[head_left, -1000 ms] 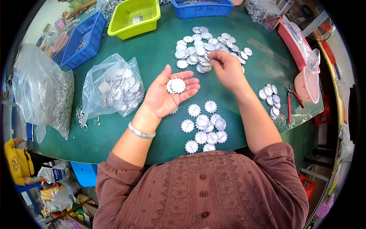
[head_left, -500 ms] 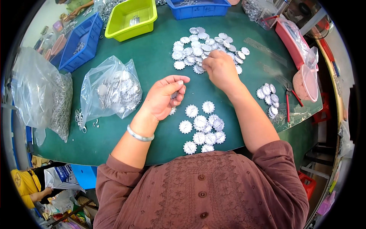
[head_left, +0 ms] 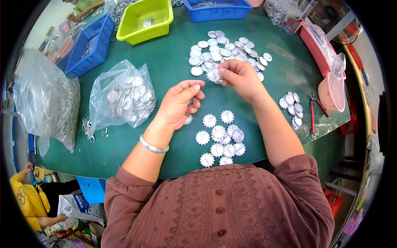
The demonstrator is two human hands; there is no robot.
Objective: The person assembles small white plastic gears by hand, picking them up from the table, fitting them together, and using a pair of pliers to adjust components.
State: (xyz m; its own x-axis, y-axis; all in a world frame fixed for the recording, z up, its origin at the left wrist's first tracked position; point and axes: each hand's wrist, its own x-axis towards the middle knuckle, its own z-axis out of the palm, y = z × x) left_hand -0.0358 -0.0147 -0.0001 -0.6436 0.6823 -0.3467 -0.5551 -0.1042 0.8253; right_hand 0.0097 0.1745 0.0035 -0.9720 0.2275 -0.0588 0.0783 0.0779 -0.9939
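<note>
1. Several round, whitish, tooth-edged discs (head_left: pixel 218 133) lie nearest us on the green tabletop (head_left: pixel 182 155).
2. Left of them, our left hand (head_left: pixel 177 103) curls around a mostly hidden grey disc (head_left: pixel 190 101).
3. Apart from it, our right hand (head_left: pixel 242 79) touches the far, silvery-white disc pile (head_left: pixel 225 52); whether it grips, we cannot tell.
</note>
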